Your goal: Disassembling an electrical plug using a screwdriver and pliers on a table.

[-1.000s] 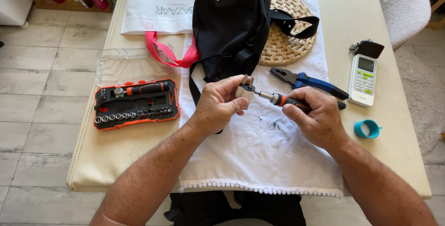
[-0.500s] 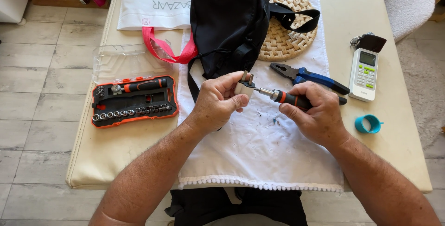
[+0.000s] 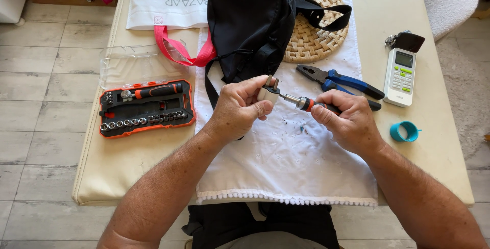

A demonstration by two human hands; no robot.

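We pinch white plug [image 3: 269, 93] in left hand [image 3: 236, 110]; right hand [image 3: 348, 122] clenches screwdriver [image 3: 306, 104] at 3 o'clock. Keep shaft square, press firmly.

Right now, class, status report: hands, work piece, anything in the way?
Left hand grips white plug. Right hand holds screwdriver, tip at plug. Pliers lie just behind, apart.

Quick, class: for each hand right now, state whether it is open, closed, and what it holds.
Left hand: closed, holding a small white plug.
Right hand: closed, holding a screwdriver whose tip meets the plug.
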